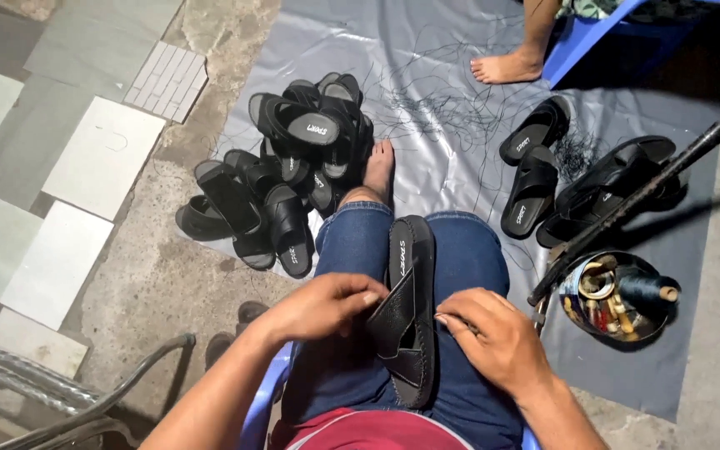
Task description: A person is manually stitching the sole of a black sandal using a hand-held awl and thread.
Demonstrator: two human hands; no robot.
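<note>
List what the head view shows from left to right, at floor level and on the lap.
White floor tiles → heap of black strapped sandals → black sandal on the lap → second group of black sandals → round tin of thread spools.

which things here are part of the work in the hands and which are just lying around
In hand: black sandal on the lap, left hand at its strap, right hand beside it.

Lying about: sandal pile, four sandals, thread bowl, loose threads, grey sheet.
</note>
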